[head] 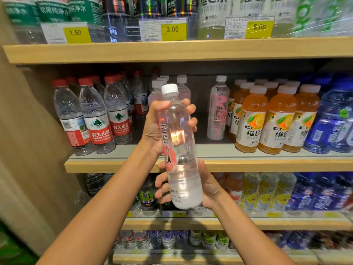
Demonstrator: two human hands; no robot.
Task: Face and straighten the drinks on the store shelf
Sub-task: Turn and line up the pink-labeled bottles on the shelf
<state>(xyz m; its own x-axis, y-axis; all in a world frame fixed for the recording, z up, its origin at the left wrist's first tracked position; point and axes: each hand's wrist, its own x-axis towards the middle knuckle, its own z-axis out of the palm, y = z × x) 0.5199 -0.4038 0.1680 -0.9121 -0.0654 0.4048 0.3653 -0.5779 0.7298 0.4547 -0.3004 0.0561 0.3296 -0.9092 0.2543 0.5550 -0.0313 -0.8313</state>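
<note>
Gripping a clear white-capped bottle (178, 150) in front of the middle shelf (248, 165), the left hand (158, 127) wraps its upper body while the right hand (206, 186) clasps its base, tilted slightly.

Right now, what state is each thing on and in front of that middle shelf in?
Clear white-capped bottle with the pink label: off the shelf, capped, slightly tilted, held in both hands.
Left hand: gripping its upper body.
Right hand: cradling its base.
Red-capped water bottles: upright, labels forward.
Orange juice bottles: upright, fronted.
Lone pink-printed clear bottle: upright, set back.
</note>
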